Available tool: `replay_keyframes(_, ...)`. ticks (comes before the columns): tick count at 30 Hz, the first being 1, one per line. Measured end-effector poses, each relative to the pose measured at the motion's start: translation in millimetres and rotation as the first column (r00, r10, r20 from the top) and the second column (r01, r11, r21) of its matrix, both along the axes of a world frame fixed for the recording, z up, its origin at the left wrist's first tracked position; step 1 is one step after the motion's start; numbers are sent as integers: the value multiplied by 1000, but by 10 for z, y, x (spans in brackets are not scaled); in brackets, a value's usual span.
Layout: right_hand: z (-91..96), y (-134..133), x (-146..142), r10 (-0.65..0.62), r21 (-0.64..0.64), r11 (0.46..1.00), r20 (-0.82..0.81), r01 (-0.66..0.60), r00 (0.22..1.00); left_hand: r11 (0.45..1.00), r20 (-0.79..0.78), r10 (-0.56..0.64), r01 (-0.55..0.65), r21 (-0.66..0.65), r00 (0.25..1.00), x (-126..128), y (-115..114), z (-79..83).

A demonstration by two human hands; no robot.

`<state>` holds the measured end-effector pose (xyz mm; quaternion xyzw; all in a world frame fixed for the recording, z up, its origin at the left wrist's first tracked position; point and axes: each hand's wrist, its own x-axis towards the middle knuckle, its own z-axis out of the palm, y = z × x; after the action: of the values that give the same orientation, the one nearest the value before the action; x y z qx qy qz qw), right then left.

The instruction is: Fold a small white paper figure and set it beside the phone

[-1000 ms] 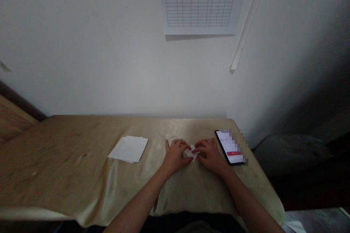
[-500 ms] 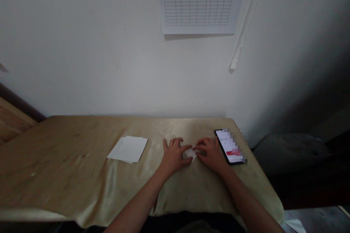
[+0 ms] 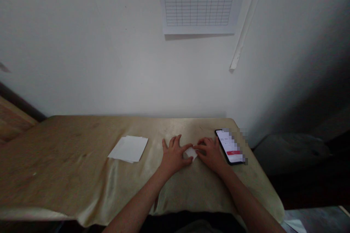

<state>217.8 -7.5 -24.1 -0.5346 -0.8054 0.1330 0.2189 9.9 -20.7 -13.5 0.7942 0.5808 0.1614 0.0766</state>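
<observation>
A small piece of white paper (image 3: 191, 152) lies on the cloth-covered table (image 3: 131, 189), partly hidden by my fingers. My left hand (image 3: 175, 154) holds its left side, index finger at the upper edge and thumb at the lower; the other fingers are spread and raised. From the right, my right hand (image 3: 209, 153) grips the paper's edge with its fingers curled in close. The index fingertips of both hands nearly meet at the top of the paper. Left of my hands rests a loose stack of white paper sheets (image 3: 129, 149).
Just right of my right hand lies a phone (image 3: 229, 147) with its screen lit. Behind the table rises a white wall (image 3: 95, 62) with a printed grid sheet (image 3: 199, 0) and a white strip (image 3: 243, 36) on it. A wooden piece (image 3: 13, 118) stands at far left.
My left hand's outer fingers have straightened and spread. The right hand stays almost in place at the paper. The phone screen's digits have changed.
</observation>
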Motion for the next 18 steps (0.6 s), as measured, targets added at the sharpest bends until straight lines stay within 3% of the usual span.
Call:
replay_keyframes(7, -6, 10, -13, -44, -2, 999, 22, 44, 999, 999, 27, 20, -19, -34, 999, -12, 21, -29)
replay_keyframes(18, 66, -28, -39, -74, 0, 997, 49, 74, 996, 997, 17, -54, 53, 65, 998, -31, -21, 77)
